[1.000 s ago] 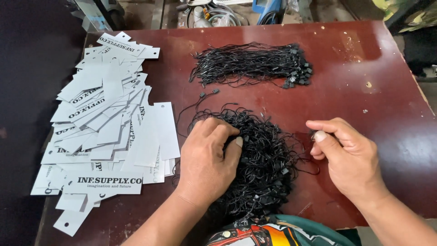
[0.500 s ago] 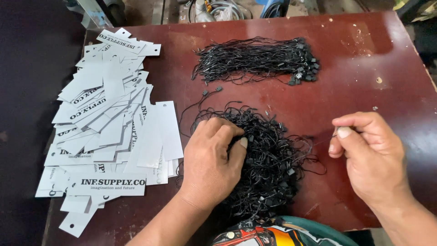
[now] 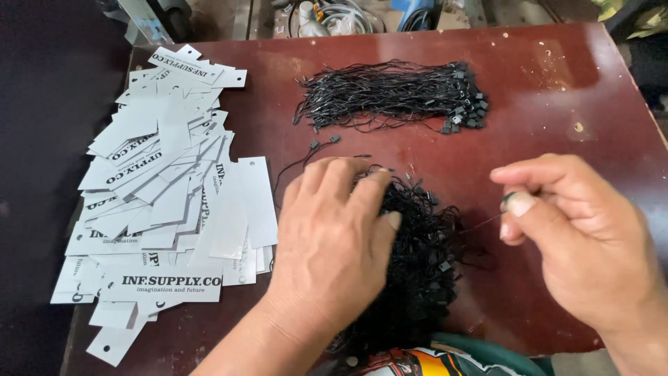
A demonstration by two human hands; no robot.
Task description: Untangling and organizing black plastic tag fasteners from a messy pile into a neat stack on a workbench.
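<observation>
A tangled heap of black string loops [image 3: 424, 264] lies on the dark red table [image 3: 536, 104] near its front edge. My left hand [image 3: 327, 244] rests flat on the heap's left side, fingers spread over the strings. My right hand [image 3: 577, 237] is to the right of the heap, thumb and forefinger pinched on one thin black string [image 3: 487, 221] that runs taut back to the heap. A second, neatly laid bundle of black strings [image 3: 396, 94] lies farther back. A spread of white paper hang tags [image 3: 167, 195] covers the table's left side.
Cables and tools [image 3: 327, 14] lie on the floor beyond the table's far edge. A colourful garment [image 3: 417, 362] shows at the near edge below the heap. Bare tabletop lies at the far right.
My right hand has pulled to the right and toward me, drawing one string out of the heap. My left hand has stayed pressed on the heap.
</observation>
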